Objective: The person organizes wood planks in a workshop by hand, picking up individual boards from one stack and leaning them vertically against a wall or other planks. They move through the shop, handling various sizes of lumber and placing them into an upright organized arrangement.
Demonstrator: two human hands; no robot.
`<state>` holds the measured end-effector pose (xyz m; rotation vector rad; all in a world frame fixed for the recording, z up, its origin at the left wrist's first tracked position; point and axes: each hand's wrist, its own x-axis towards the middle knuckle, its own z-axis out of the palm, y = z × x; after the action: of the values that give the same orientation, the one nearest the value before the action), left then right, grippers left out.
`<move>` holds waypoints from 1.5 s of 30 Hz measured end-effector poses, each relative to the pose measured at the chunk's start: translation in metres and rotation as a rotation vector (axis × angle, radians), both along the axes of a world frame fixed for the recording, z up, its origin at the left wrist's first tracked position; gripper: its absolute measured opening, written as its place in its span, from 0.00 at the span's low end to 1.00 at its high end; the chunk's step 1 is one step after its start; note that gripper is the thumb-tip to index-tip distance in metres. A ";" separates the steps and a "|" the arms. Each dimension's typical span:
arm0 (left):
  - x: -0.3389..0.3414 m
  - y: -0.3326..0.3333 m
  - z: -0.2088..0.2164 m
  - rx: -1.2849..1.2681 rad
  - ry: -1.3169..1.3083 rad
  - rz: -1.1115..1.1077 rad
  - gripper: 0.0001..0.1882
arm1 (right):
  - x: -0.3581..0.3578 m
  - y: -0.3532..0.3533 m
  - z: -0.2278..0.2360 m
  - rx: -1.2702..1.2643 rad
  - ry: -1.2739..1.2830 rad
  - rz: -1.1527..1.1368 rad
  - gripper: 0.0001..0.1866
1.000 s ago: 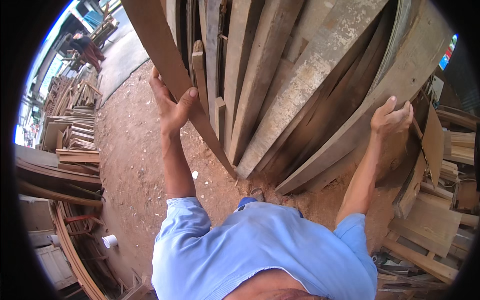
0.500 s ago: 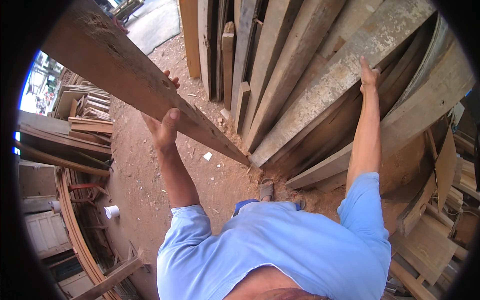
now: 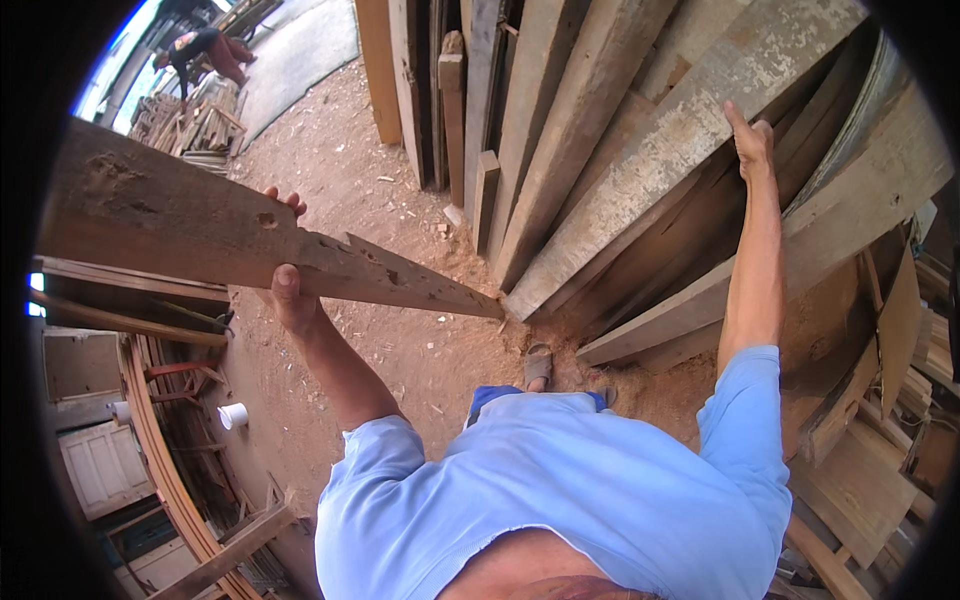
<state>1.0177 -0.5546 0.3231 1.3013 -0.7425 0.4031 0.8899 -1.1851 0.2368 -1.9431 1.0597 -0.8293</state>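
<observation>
Here, plank (image 3: 250,235) in left grip (image 3: 285,290)

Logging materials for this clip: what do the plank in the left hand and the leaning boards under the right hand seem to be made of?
The plank gripped by the left hand looks like rough, unfinished wood: brown, weathered, with knot holes and a splintered, pointed end. The leaning boards that the right hand presses on also look like raw sawn timber, greyed and dusty, with visible grain; no paint or varnish shows.

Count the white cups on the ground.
1: a white cup on the dirt at lower left, beside the curved wood strips. Others may be hidden behind the stacked timber.
</observation>
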 end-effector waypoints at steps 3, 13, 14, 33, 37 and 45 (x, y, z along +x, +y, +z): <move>-0.009 -0.025 0.007 -0.043 0.016 0.036 0.55 | -0.003 0.000 0.002 -0.039 -0.066 0.019 0.44; -0.016 -0.097 0.011 0.061 0.034 -0.057 0.56 | -0.007 0.033 0.035 -0.266 0.410 0.078 0.33; -0.014 -0.110 0.011 0.081 0.039 -0.064 0.57 | -0.010 0.041 0.047 -0.232 0.476 0.099 0.32; -0.006 -0.258 0.002 0.292 -0.056 -0.182 0.52 | -0.166 0.088 0.104 -1.205 0.030 -0.493 0.36; 0.004 -0.287 -0.008 0.290 -0.036 -0.201 0.48 | -0.159 0.091 0.099 -1.136 0.046 -0.498 0.35; -0.022 -0.376 -0.005 0.604 -0.146 0.097 0.53 | -0.167 0.093 0.106 -1.227 -0.009 -0.507 0.34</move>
<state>0.9961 -0.9308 0.3182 1.8941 -0.9700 0.3665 0.7233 -1.0919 0.3429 -2.6088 1.1627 -2.1291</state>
